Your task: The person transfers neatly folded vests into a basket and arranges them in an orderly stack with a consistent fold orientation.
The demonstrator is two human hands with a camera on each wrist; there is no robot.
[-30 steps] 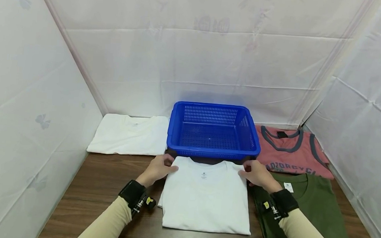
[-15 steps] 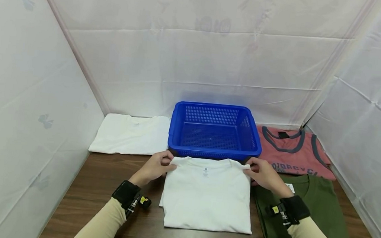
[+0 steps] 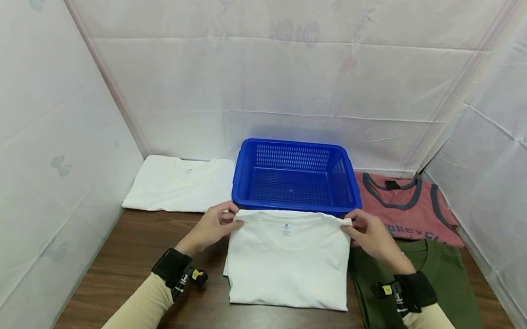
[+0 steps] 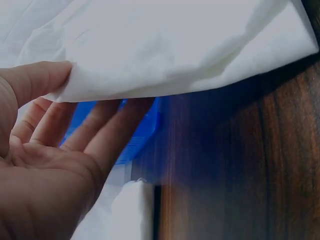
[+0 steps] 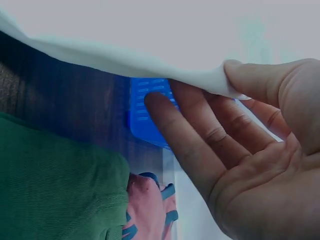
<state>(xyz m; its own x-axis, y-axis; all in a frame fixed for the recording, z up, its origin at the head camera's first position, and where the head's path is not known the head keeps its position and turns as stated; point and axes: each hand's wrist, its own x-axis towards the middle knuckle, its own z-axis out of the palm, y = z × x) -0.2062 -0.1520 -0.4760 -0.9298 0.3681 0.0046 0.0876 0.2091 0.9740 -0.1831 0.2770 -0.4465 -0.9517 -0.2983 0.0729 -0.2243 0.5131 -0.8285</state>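
The folded white shirt lies on the table in front of the blue basket, its far edge lifted off the wood. The left hand pinches the far left corner, thumb on top and fingers underneath; the right hand pinches the far right corner the same way, thumb above, fingers below. From the head view the raised collar edge covers the basket's near rim, and the fingers under the cloth are hidden; only the wrist views show them.

The shirt's collar end points away from the person, toward the basket, the hem end toward them. Its long axis runs near to far, though the folded shape is close to square.

A green shirt lies just right of it, partly covered by the right forearm. Beyond that, a red shirt has its print cut off by the right hand and the green shirt's edge. Another white shirt lies left of the basket. In the wrist views most of the cloth is blurred and too close to read.
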